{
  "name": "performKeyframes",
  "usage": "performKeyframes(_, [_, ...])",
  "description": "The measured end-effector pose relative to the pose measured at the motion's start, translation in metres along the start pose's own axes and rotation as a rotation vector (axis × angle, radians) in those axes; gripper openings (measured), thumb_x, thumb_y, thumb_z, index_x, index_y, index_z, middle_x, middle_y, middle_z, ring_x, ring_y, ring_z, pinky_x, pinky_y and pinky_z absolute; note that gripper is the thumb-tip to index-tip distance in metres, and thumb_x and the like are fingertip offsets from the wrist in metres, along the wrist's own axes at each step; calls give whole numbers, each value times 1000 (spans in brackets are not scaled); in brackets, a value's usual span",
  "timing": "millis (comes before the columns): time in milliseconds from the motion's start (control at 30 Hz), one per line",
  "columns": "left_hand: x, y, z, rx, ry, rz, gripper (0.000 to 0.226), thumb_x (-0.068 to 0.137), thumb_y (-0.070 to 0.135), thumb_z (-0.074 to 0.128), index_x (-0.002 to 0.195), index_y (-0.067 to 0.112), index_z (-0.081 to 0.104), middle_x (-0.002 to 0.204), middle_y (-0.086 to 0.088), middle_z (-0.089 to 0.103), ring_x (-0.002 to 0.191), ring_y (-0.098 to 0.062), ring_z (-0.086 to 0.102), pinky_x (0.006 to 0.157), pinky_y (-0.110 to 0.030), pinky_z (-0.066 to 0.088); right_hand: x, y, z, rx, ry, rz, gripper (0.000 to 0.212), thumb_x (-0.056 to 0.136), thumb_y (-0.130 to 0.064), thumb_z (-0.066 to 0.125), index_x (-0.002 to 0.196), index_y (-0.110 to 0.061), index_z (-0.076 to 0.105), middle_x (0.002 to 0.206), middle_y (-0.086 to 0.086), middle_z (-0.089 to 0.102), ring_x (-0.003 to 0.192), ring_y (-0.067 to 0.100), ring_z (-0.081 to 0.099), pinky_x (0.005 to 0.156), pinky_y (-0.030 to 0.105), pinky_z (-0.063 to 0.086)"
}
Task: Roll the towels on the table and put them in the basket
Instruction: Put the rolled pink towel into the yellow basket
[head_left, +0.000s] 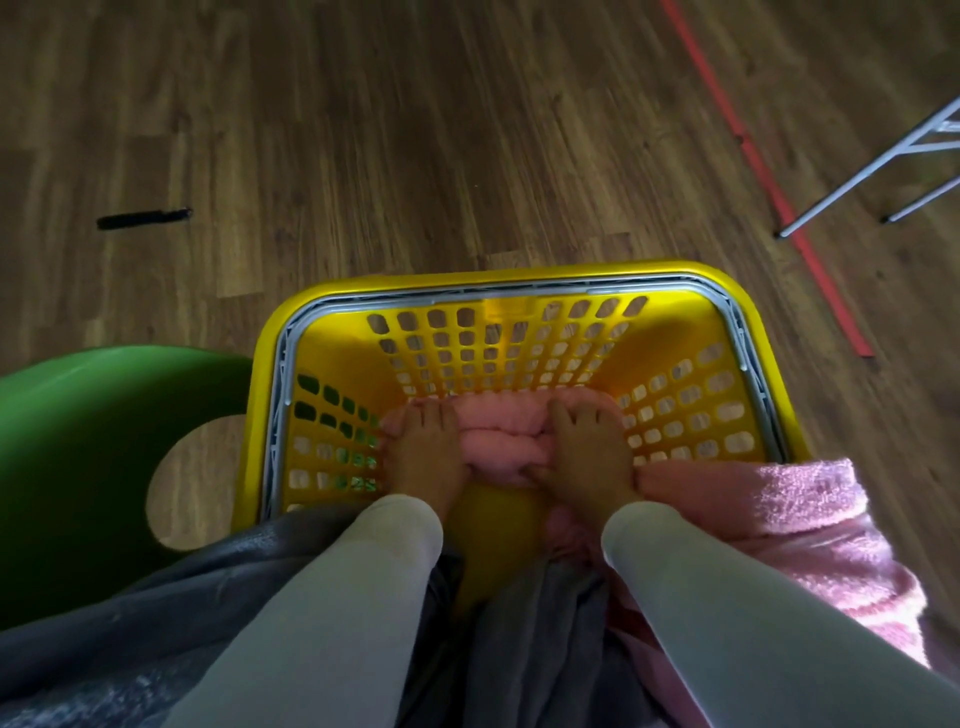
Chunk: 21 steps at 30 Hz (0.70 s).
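Note:
A yellow perforated basket stands on the wooden floor in front of me. Deep inside it lies a rolled pink towel. My left hand grips the roll's left end, fingers curled over its top. My right hand grips the right end the same way. Another pink towel hangs over the basket's near right rim. Grey cloth drapes over the near rim under my arms.
A green plastic chair with a round hole stands against the basket's left side. Grey metal table legs stand at the far right, beside a red tape line on the floor. A black mark lies at the left.

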<state>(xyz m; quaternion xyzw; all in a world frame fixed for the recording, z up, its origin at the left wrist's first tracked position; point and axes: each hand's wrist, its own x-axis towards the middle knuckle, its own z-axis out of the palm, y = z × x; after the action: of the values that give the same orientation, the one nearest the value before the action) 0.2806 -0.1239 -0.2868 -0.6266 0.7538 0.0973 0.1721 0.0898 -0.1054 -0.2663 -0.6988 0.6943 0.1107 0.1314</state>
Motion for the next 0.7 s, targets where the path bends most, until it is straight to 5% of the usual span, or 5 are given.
performKeyframes(100, [-6, 5, -7, 48, -17, -3, 98, 81, 59, 60, 149, 5, 14, 149, -17, 30, 136, -32, 30, 103, -46, 39, -3, -2, 5, -18, -21, -14, 107, 40, -53, 86, 131, -8, 54, 109, 19, 58, 93, 39, 56, 75, 47, 50])
performKeyframes(233, [-9, 5, -6, 75, 26, 80, 105, 78, 57, 62, 151, 4, 6, 152, -18, 25, 138, -36, 26, 109, -50, 29, -1, -1, 4, -183, 124, -78, 87, 42, -37, 81, 121, -9, 60, 109, 15, 55, 100, 33, 49, 75, 48, 43])
performKeyframes(400, [-6, 4, -8, -20, -2, 136, 119, 68, 68, 66, 153, 13, 4, 156, -11, 19, 142, -31, 22, 107, -52, 27, 11, 1, 6, -246, 42, -181, 95, 37, -51, 74, 122, -12, 61, 121, 17, 59, 112, 40, 52, 79, 59, 42])
performKeyframes(567, [7, 0, -6, -65, -1, 43, 93, 73, 63, 62, 144, 17, 24, 141, -12, 42, 130, -30, 40, 102, -48, 36, 22, 1, -5, -216, 67, -64, 68, 53, -51, 73, 110, -16, 61, 100, 10, 61, 91, 35, 57, 73, 53, 45])
performKeyframes(700, [15, -2, 0, -102, 7, 38, 73, 80, 50, 60, 139, 18, 31, 133, -10, 49, 122, -30, 46, 96, -47, 41, 28, 5, -5, -174, 48, -68, 72, 54, -59, 75, 112, -18, 60, 103, 8, 61, 94, 35, 57, 75, 58, 46])
